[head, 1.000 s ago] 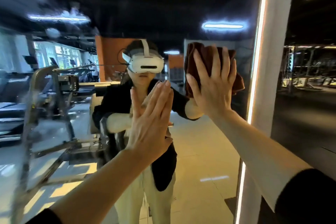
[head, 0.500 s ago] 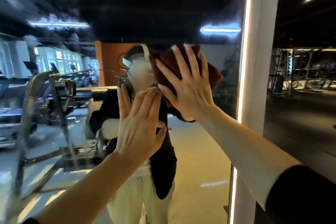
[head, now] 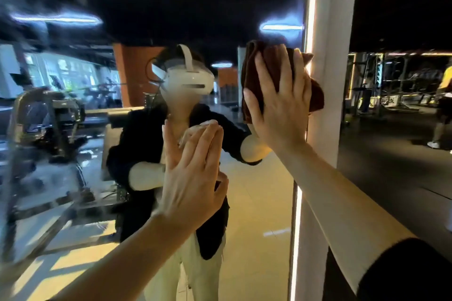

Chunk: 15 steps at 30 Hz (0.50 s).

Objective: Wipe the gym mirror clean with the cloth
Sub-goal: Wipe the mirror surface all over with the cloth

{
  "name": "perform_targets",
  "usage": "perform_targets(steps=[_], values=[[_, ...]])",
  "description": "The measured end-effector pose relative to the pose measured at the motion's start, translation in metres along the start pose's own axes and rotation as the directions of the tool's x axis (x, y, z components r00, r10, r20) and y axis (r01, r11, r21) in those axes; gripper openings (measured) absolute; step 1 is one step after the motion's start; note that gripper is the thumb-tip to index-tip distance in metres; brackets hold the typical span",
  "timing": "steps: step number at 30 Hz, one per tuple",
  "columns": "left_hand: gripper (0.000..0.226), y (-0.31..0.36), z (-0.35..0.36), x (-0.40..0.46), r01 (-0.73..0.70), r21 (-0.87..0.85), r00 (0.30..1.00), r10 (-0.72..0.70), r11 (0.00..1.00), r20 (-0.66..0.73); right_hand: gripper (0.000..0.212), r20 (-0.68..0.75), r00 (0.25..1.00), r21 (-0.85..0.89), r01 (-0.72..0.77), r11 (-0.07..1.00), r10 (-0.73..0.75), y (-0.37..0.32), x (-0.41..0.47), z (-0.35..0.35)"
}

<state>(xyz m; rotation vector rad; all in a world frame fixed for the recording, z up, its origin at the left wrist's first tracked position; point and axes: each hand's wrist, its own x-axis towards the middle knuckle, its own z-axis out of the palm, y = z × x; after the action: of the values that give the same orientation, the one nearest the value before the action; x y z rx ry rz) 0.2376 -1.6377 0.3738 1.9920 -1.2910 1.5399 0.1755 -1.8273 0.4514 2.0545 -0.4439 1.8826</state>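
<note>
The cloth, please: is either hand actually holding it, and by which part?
The right hand presses the brown cloth flat against the mirror, palm over its middle, fingers straight. The left hand holds nothing.

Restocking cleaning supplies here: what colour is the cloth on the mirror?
Dark reddish brown, plain; the cloth shows best in the head view, under the right hand.

We are reaching both arms forward — our right hand [head: 281, 105] is lying flat with fingers straight and spread, tips pointing toward twelve o'clock. Our left hand [head: 193, 178] is standing lower, at its eight o'clock — fingers straight, close together, leaning toward one o'clock.
</note>
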Motion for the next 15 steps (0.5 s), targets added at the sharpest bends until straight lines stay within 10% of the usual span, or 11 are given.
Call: perform_targets(steps=[15], values=[[0.108, 0.021, 0.016, -0.074, 0.062, 0.034, 0.980, -0.067, 0.998, 0.189, 0.054, 0.218, 0.969, 0.020, 0.117, 0.993, -0.119, 0.013, -0.200, 0.003]])
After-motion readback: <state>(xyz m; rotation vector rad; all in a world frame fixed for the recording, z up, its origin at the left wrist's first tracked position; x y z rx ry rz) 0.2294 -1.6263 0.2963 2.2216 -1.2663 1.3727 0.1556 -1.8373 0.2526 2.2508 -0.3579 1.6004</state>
